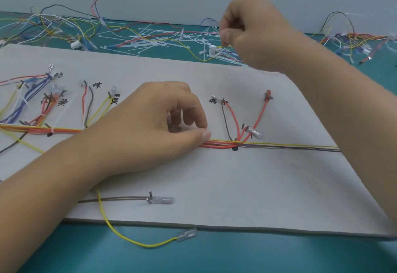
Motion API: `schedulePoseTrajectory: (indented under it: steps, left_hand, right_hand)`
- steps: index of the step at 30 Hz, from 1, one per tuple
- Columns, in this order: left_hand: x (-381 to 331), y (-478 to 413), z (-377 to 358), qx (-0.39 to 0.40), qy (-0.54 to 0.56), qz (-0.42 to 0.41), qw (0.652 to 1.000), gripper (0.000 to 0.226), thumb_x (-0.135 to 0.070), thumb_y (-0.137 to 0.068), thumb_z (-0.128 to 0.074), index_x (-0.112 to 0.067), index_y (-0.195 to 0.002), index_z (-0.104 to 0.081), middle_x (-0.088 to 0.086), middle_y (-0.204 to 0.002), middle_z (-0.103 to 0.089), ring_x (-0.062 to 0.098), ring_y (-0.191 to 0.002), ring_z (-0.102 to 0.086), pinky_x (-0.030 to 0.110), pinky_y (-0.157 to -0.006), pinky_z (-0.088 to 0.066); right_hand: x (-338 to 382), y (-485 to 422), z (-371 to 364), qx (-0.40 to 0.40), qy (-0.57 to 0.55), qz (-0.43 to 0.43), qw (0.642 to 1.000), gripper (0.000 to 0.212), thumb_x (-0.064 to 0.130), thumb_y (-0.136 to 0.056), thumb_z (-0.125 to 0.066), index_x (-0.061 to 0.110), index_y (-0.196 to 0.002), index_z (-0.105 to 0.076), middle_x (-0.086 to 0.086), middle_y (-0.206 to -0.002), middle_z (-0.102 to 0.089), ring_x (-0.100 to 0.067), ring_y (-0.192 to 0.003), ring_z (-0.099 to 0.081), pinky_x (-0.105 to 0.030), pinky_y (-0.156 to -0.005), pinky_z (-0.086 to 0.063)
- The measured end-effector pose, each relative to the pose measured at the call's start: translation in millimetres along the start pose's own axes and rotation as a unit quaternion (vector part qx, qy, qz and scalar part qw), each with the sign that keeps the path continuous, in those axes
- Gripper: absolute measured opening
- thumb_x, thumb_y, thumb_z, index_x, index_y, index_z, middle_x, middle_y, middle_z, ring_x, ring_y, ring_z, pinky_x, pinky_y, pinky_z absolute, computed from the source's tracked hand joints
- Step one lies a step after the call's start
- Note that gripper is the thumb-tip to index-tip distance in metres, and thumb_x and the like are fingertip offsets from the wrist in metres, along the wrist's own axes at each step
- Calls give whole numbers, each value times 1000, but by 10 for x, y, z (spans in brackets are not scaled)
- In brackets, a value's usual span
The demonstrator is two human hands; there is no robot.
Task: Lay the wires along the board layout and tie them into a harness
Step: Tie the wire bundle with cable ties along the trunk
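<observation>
Across the whole frame: teal surface (279, 255), littered along 12 o'clock with loose wires and a heap of white ties (150, 40).

Grey board (236, 186) covers the middle, with hand-lettered labels and small pins.

Wire bundle (279, 146) is the task's thing. Red, yellow and dark strands lie flat on the board, long axis 9 to 3 o'clock. Branches fan up toward 12 at the left end. Red branch wires (260, 113) rise near centre-right.

Left hand (150, 122) rests on the board at centre. Its fingers (189, 109) are curled over the bundle, and the thumb tip presses the strands where they emerge toward 3.

Right hand (253, 34) is raised at 1 o'clock over the tie heap. Thumb and forefinger are closed on a thin pale piece, by my read a cable tie (217, 29); too small to be sure.

Yellow wire (120, 235) strays off the board edge at 6. Brown wire (111, 199) ends at a pin just above it.

Black dot (235, 149) sits under the bundle where the red branches leave, near the left thumb on its 3 o'clock side.

Judgement: tying step. The left hand is the nearer 1 and serves as the clamp. The right hand is well apart, so it must come down toward 6 and cross the bundle at right angles to its axis, likely at the dot.
</observation>
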State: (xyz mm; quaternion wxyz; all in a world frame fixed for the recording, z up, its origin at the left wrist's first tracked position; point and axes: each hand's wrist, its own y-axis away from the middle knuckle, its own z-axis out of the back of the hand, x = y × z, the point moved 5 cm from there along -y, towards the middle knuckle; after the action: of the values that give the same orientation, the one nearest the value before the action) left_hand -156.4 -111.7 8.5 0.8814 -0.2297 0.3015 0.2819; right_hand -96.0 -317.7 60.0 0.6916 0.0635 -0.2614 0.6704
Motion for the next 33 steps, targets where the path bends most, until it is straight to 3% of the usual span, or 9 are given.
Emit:
schedulePoseTrajectory:
  steps: [2,5,8,10,15,20,27,31,33]
  left_hand:
    - [-15,3,50,-40,7,0,999,6,-37,-81,-75,-31,-81,-76,-7,-81,-63,14,-81,-60,16,-67,-42]
    - [-60,11,117,-84,9,-6,996,7,-39,-83,-73,-33,-85,-76,-8,-83,-65,13,-88,-61,14,-72,-39]
    - [-114,26,159,-119,7,-17,993,8,-40,-86,-70,-34,-88,-75,-10,-86,-67,14,-92,-61,18,-74,-41]
    - [-140,35,171,-138,23,-18,990,10,-41,-88,-69,-34,-90,-75,-13,-86,-69,11,-91,-62,20,-74,-41]
    - [-129,15,166,-147,63,-8,987,8,-38,-90,-69,-34,-90,-76,-21,-83,-73,1,-79,-65,18,-71,-45]
    - [-113,-1,104,-105,37,-21,994,6,-36,-87,-70,-36,-82,-74,-22,-79,-73,1,-72,-65,28,-68,-46]
    - [-13,-15,179,-53,-19,-30,998,11,-29,-89,-65,-34,-80,-68,-26,-75,-65,-5,-70,-58,3,-64,-38]
    - [173,-32,294,-83,-52,24,995,8,-40,-85,-58,-38,-86,-66,-24,-83,-66,11,-68,-57,24,-66,-47]
    - [232,-35,340,-89,-62,40,993,9,-42,-84,-57,-41,-88,-65,-26,-83,-66,13,-68,-57,24,-65,-45]
  right_hand:
    - [136,326,26,17,-149,-22,989,19,6,-96,-56,17,-82,-63,6,-72,-67,-2,-52,-52,-17,-52,-42]
    - [285,822,-72,94,-412,-56,904,18,-3,-99,-56,8,-87,-64,-3,-71,-65,-13,-57,-52,-25,-53,-46]
    - [264,1093,-143,119,-510,-79,848,10,-1,-97,-60,4,-99,-69,-6,-74,-66,-14,-60,-52,-24,-53,-45]
    - [203,1149,-138,124,-513,-77,846,8,2,-93,-63,5,-95,-71,-5,-74,-68,-13,-59,-52,-23,-53,-44]
    - [193,1205,-117,135,-379,-19,915,11,10,-80,-79,11,-87,-71,-4,-72,-74,-8,-56,-59,-22,-51,-43]
    - [220,1254,-178,167,-404,-35,899,11,9,-82,-75,8,-88,-66,-6,-71,-72,-16,-57,-63,-29,-51,-44]
    - [211,1312,-172,199,-444,-77,870,10,1,-89,-70,1,-98,-66,-12,-75,-72,-18,-54,-64,-26,-52,-51]
    - [212,1325,-88,205,-460,-61,862,15,0,-86,-72,-3,-99,-68,-19,-81,-73,-25,-62,-71,-30,-58,-56]
    - [209,1334,-38,197,-470,-51,859,24,-2,-79,-74,-3,-103,-69,-21,-86,-75,-30,-72,-76,-33,-64,-59]
